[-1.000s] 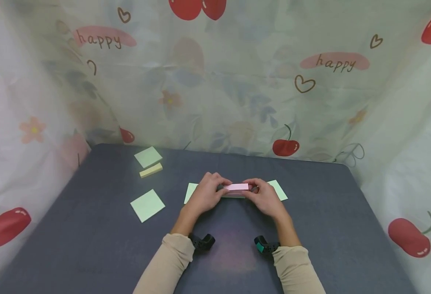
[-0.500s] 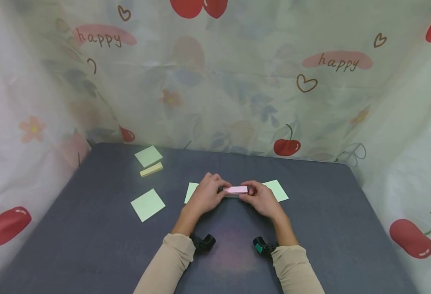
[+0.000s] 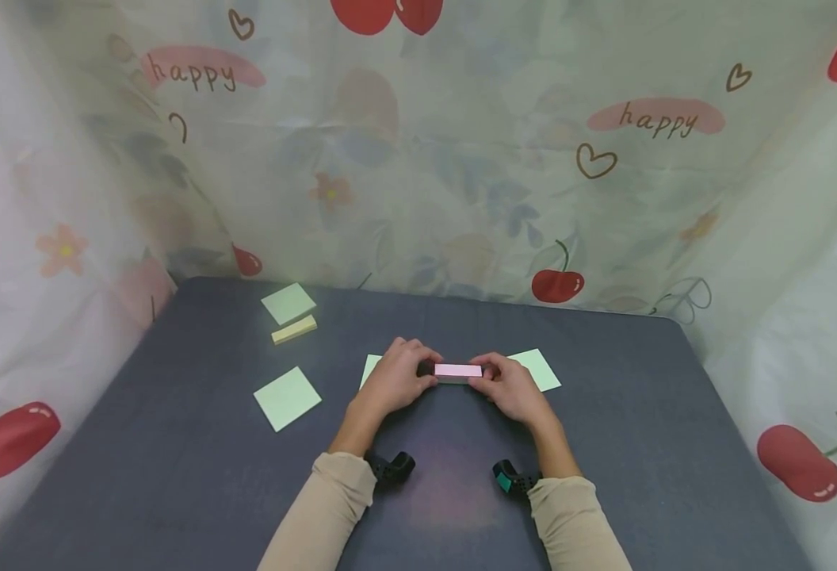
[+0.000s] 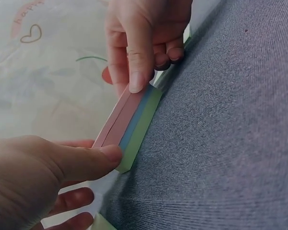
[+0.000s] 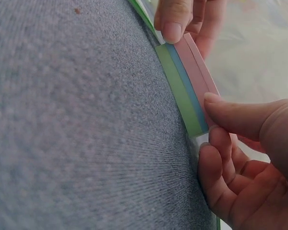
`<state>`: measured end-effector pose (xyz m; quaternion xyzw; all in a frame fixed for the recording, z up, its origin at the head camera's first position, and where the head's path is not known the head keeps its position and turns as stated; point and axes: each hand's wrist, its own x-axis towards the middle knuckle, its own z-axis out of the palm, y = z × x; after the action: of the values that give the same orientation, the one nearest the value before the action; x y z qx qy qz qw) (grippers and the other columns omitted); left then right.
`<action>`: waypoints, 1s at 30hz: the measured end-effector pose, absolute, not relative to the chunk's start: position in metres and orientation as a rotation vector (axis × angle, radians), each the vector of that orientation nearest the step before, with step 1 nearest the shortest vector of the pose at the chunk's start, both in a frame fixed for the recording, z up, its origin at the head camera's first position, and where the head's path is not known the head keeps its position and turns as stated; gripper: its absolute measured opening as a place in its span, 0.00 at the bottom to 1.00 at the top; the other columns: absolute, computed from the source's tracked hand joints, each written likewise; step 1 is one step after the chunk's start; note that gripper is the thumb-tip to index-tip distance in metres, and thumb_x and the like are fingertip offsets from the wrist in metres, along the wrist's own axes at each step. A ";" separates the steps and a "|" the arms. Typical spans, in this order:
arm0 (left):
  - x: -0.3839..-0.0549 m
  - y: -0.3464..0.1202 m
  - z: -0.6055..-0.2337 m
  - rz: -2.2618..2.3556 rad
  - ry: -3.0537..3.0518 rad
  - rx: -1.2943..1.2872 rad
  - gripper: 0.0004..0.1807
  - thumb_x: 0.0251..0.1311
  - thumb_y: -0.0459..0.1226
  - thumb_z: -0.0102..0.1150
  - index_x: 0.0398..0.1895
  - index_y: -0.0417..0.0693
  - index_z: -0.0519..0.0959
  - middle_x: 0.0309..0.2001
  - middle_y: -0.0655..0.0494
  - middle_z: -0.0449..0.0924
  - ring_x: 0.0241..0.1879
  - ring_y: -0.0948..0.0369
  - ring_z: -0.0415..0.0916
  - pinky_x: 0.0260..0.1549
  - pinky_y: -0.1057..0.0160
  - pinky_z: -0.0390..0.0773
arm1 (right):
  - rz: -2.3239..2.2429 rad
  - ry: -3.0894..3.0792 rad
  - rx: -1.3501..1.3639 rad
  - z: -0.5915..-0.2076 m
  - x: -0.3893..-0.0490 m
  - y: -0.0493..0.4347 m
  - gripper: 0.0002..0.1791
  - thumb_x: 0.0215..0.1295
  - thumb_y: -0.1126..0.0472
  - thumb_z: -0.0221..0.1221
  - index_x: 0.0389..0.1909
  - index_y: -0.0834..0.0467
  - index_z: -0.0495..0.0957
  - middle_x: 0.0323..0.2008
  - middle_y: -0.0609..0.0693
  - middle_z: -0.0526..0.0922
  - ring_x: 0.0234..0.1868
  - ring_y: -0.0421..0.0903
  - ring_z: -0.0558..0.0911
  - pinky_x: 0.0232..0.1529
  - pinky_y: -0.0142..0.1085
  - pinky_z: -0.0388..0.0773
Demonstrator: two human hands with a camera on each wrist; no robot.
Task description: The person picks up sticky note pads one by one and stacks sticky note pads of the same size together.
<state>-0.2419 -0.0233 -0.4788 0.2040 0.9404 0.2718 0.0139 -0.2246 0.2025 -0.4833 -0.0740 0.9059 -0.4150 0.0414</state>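
Observation:
Between both hands stands a narrow stack of sticky note pads [image 3: 457, 371], pink on top, with blue and green layers below. My left hand [image 3: 395, 376] pinches its left end; in the left wrist view the left thumb [image 4: 108, 154] lies against the stack's side. At the other end my right hand [image 3: 513, 387] pinches it, with the thumb [image 5: 216, 102] on the pink layer in the right wrist view. A thin seam runs through the pink part. Pale green square notes show beside the left hand [image 3: 370, 368] and beyond the right hand, where one note [image 3: 538, 369] lies partly covered.
On the left side of the dark grey table [image 3: 176, 444] lie a pale green square note [image 3: 287, 399], another green note [image 3: 288, 304] farther back and a narrow yellow pad [image 3: 294, 329]. A printed curtain [image 3: 418, 198] rises behind the table.
The pink top has come down a little, level on the layers beneath. My right hand has lowered slightly, and my left hand has shifted slightly left, showing more of the pink top.

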 end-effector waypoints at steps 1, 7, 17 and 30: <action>-0.242 -0.023 -0.479 0.846 2.928 0.627 0.16 0.63 0.40 0.70 0.54 0.54 0.86 0.49 0.55 0.83 0.51 0.55 0.72 0.55 0.53 0.76 | -1.267 2.769 -0.220 -0.483 -0.225 0.202 0.16 0.65 0.61 0.68 0.52 0.59 0.82 0.26 0.50 0.78 0.23 0.41 0.74 0.26 0.31 0.67; -0.241 -0.024 -0.478 0.851 2.931 0.615 0.15 0.64 0.40 0.69 0.53 0.54 0.86 0.50 0.55 0.84 0.53 0.55 0.72 0.57 0.52 0.76 | -1.246 2.772 -0.220 -0.483 -0.225 0.203 0.15 0.65 0.61 0.68 0.52 0.59 0.83 0.26 0.50 0.78 0.23 0.41 0.74 0.26 0.31 0.67; -0.241 -0.027 -0.481 0.858 2.935 0.632 0.16 0.63 0.41 0.70 0.54 0.54 0.86 0.50 0.55 0.83 0.51 0.55 0.71 0.55 0.53 0.76 | -1.241 2.776 -0.236 -0.484 -0.224 0.201 0.15 0.65 0.61 0.68 0.51 0.59 0.84 0.25 0.51 0.80 0.22 0.40 0.75 0.26 0.31 0.68; -0.245 -0.053 -0.470 0.980 3.041 0.536 0.33 0.59 0.49 0.73 0.69 0.57 0.76 0.58 0.51 0.76 0.58 0.51 0.69 0.59 0.49 0.76 | -1.227 2.787 -0.222 -0.488 -0.224 0.201 0.15 0.65 0.61 0.68 0.51 0.59 0.83 0.26 0.51 0.80 0.22 0.40 0.75 0.26 0.31 0.69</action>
<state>-0.2449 -0.0535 -0.4699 0.1652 0.9376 0.3020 -0.0489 -0.2245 0.2009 -0.4875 -0.0725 0.9119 -0.4016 0.0442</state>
